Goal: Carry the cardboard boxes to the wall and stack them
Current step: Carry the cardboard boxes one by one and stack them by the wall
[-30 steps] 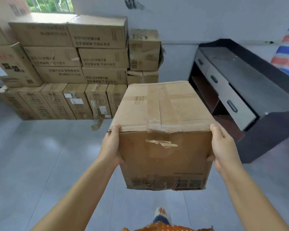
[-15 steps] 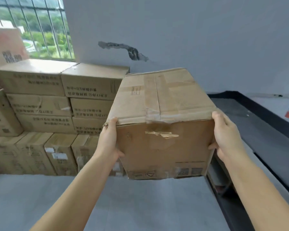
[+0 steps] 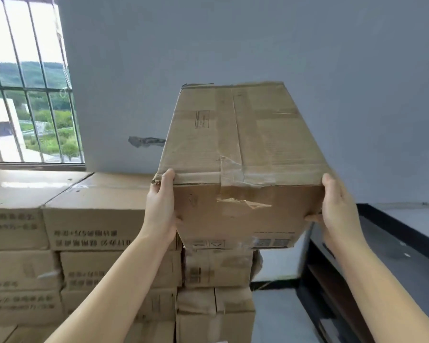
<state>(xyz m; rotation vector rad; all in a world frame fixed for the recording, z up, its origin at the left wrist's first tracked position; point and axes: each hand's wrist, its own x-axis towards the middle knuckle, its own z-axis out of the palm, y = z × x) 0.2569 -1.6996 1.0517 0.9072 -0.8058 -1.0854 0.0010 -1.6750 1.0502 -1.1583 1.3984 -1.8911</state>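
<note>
I hold a taped brown cardboard box (image 3: 243, 149) raised in front of me, tilted slightly away. My left hand (image 3: 162, 206) grips its left near edge and my right hand (image 3: 337, 209) grips its right near edge. Right under the box stands a narrow column of smaller boxes (image 3: 218, 271). Whether the held box touches it is hidden. A wide stack of printed cardboard boxes (image 3: 94, 219) stands to the left against the pale wall (image 3: 233, 45).
A barred window (image 3: 27, 95) is at the upper left above the stack. A black cabinet with a grey top (image 3: 391, 248) stands to the right. A strip of grey floor (image 3: 278, 315) lies between the narrow column and the cabinet.
The box has risen and moved closer to the wall, now over the narrow column. The stacks appear much nearer and the view has tilted upward.
</note>
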